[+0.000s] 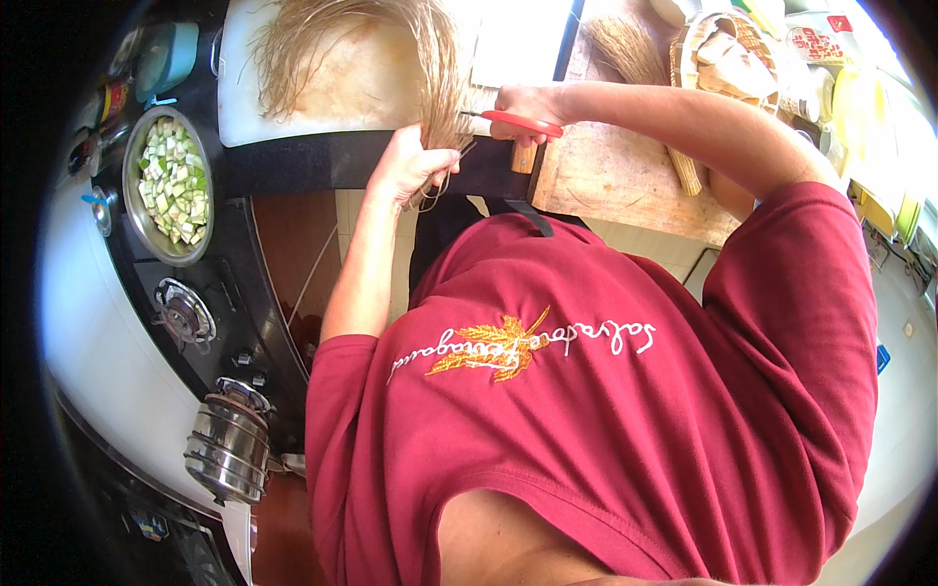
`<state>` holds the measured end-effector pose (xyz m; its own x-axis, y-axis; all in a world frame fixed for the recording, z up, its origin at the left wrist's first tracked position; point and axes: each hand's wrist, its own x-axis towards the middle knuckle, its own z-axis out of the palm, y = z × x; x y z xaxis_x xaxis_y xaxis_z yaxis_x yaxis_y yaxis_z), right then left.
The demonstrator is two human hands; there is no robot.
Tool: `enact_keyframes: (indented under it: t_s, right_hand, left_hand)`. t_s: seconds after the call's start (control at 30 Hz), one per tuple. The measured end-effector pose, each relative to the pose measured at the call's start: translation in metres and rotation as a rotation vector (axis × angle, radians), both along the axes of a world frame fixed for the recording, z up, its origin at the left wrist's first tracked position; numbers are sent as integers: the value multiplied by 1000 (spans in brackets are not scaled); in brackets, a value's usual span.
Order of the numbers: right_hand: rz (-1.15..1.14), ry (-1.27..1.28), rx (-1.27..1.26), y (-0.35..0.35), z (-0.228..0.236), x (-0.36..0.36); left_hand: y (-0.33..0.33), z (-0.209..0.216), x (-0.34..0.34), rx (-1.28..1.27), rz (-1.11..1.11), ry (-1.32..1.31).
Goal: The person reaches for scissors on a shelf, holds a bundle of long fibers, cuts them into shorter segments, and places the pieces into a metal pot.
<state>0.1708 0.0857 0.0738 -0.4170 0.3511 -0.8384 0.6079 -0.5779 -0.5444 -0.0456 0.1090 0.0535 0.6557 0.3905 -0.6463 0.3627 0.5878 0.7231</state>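
My left hand (pixel 403 168) is closed around a bundle of thin tan strands (pixel 437 68) that look like dried vermicelli. The strands arch up and over a white cutting board (pixel 283 125), and a few loose ends poke out below my fist. From the right, my right hand (pixel 523 109) grips scissors with red handles (pixel 532 123). Their blades point left at the bundle, close above my left hand; whether they touch the strands is unclear. A wooden handle (pixel 523 158) juts from the counter edge just below my right hand.
At the right, a wooden board (pixel 596 186) carries a straw brush (pixel 625 49) and a woven basket (pixel 684 59) of pale pieces. A metal bowl (pixel 137 210) of diced green-white vegetable stands left, near a gas burner (pixel 184 314) and a stacked steel pot (pixel 227 439).
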Motion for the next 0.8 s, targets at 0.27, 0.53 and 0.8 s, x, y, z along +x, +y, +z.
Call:
enact_keyframes:
  t_s: [0.27,0.53,0.8]
  right_hand:
    - [47,-153,361,-9,2,3]
    - [-27,-41,-136,11,0,-5]
    - [87,32,131,2,-17,-2]
  left_hand:
    - [3,-6,-5,1,24,21]
    - [-1,3,1,-54,1,-20]
    - [3,-1,-2,-53,-39,-17]
